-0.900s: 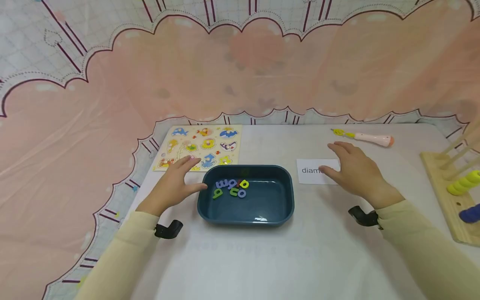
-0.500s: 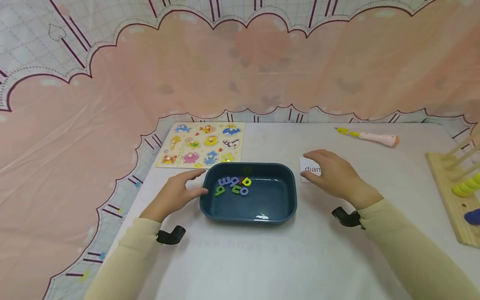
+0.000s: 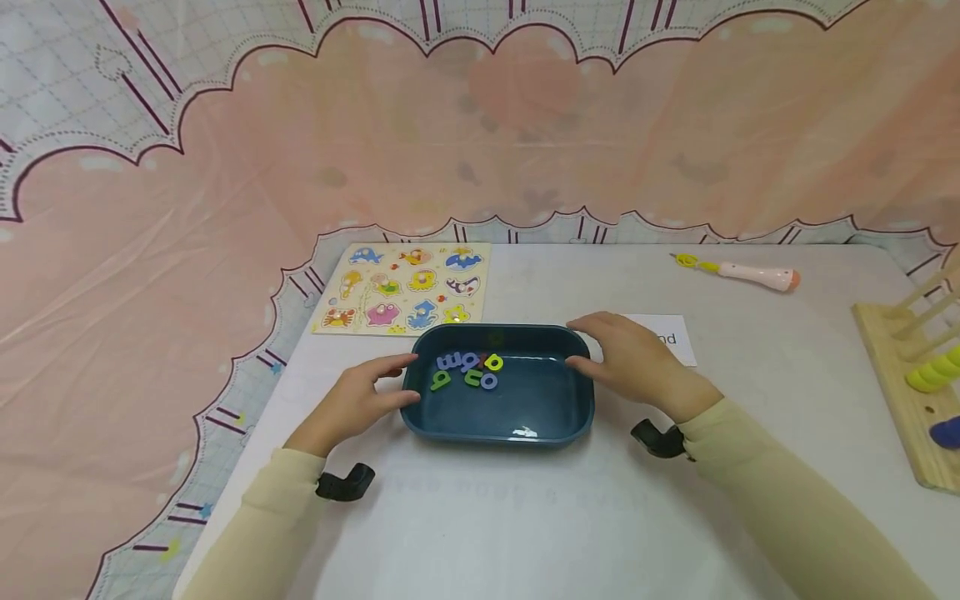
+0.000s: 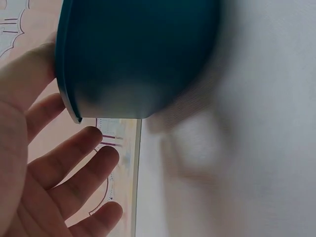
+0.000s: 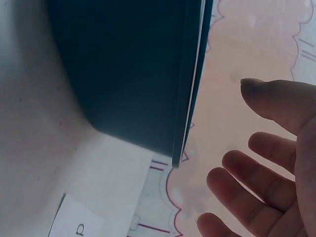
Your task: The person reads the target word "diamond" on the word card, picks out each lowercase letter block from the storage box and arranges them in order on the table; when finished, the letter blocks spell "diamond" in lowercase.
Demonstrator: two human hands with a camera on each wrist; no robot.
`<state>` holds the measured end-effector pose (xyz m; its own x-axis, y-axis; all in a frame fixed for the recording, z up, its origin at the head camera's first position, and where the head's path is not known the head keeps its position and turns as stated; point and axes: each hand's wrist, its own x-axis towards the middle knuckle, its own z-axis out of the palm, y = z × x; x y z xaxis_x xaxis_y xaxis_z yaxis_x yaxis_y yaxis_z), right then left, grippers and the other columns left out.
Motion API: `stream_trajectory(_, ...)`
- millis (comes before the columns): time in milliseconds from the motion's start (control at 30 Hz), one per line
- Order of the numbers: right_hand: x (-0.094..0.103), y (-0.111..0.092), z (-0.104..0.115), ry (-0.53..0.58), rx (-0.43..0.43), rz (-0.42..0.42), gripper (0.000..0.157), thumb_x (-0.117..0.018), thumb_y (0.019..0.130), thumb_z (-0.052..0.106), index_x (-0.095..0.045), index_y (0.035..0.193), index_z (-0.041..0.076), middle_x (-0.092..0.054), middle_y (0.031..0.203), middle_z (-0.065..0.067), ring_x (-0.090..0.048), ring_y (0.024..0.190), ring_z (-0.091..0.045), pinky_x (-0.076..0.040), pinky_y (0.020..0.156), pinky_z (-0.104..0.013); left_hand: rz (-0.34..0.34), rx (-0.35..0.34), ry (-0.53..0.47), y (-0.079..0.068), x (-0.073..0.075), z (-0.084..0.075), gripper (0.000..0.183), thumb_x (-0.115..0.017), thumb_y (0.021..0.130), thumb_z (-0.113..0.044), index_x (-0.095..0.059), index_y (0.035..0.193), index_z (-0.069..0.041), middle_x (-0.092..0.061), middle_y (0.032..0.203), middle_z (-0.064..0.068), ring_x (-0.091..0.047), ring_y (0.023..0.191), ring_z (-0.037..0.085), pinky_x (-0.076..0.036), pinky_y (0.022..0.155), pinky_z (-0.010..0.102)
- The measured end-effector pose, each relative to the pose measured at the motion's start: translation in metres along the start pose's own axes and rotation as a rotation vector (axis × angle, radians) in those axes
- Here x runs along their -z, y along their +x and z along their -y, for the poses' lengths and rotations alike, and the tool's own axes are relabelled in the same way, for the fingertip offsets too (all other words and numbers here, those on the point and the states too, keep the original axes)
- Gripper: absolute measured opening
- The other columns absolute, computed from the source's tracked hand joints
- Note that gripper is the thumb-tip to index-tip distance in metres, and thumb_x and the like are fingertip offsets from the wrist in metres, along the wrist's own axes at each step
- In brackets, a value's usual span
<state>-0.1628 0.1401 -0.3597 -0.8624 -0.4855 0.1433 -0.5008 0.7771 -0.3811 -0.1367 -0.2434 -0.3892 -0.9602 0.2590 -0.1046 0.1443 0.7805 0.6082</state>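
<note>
A dark teal tray [image 3: 540, 404] stands on the white table, with several small coloured letters [image 3: 468, 362] in its left half. My left hand [image 3: 352, 404] is at the tray's left end, thumb and index finger at the rim. In the left wrist view its other fingers [image 4: 91, 177] are spread and relaxed below the tray [image 4: 138, 54]. My right hand [image 3: 641, 367] is over the tray's right end, fingers parted. In the right wrist view thumb and fingers [image 5: 256, 195] show apart from the tray's wall [image 5: 123, 74]. Behind that hand a white printed card [image 3: 678, 342] is partly covered.
A yellowish sea-animal puzzle board [image 3: 401, 292] lies behind the tray on the left. At the back right is a pink-handled pen-like tool [image 3: 757, 275] with a yellow tip. A wooden peg board [image 3: 900, 400] with coloured rings stands at the right edge.
My right hand has moved left from above the card to the tray's right end. The left hand has come slightly lower and closer to the tray's left rim. The tray stays put.
</note>
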Motion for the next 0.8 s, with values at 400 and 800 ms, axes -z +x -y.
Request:
stream_trajectory(400,-0.004,0.02,0.026,-0.009,0.09,0.02,0.051,-0.075,0.092,0.029,-0.062,0.134,0.004,-0.062,0.132,-0.016,-0.058,0.122,-0.033,-0.047,0.101,-0.049,0.001,0.039,-0.1,-0.003,-0.006,0.003,0.061,-0.075,0.091,-0.028,-0.053,0.145,-0.009,-0.056,0.142,0.014,-0.055,0.126,0.035,-0.038,0.108,0.057)
stream_trajectory(800,-0.011,0.046,0.045,0.001,0.115,0.1,0.05,-0.072,0.094,0.031,-0.061,0.135,0.005,-0.063,0.133,-0.012,-0.058,0.124,-0.029,-0.045,0.105,-0.046,0.076,0.044,-0.312,-0.005,-0.01,0.014,0.071,-0.074,0.093,-0.026,-0.041,0.153,-0.01,-0.049,0.147,0.021,-0.05,0.13,0.04,-0.043,0.104,0.056)
